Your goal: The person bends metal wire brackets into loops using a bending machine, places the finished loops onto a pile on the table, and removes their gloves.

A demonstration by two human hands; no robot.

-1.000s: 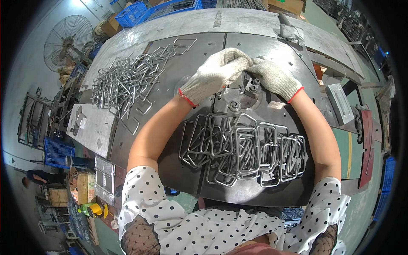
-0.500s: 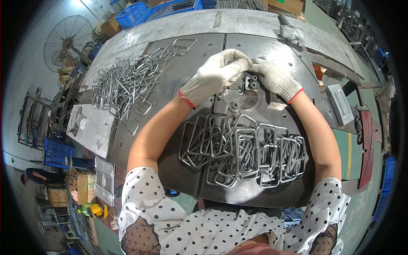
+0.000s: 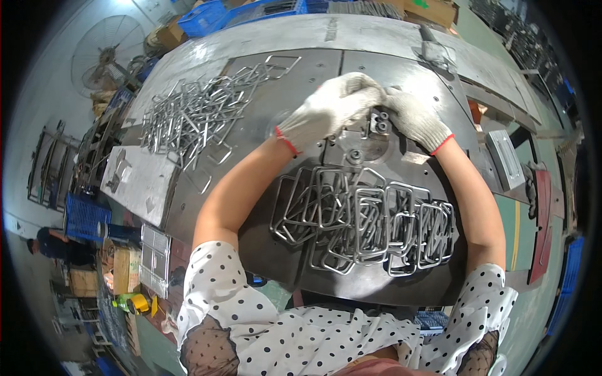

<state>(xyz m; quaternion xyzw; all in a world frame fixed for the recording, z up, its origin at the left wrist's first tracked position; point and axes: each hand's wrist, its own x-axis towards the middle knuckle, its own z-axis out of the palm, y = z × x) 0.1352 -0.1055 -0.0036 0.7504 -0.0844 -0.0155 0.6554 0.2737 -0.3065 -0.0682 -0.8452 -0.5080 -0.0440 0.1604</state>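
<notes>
White knit gloves with red cuffs cover both my hands. My left hand (image 3: 338, 103) is closed above the far part of the steel table (image 3: 263, 182), its fingertips meeting those of my right hand (image 3: 411, 116). The right fingers are bent and closed too. Whatever they pinch is hidden by the gloves. Just below the hands is a bolted metal fixture (image 3: 379, 123) with a round plate and a bolt (image 3: 354, 156). Nearer to me lies a heap of bent wire frames (image 3: 370, 216), rectangular with rounded corners.
A second pile of wire frames (image 3: 194, 113) spreads over the table's left side. Blue crates (image 3: 204, 19) stand beyond the far edge. A grey metal block (image 3: 503, 160) sits at the right, and a fan (image 3: 106, 56) at far left. Another person (image 3: 59, 244) is in the left background.
The view has shifted slightly, so the table and piles sit a little further right. My hands stay together over the fixture, with little change in their grip.
</notes>
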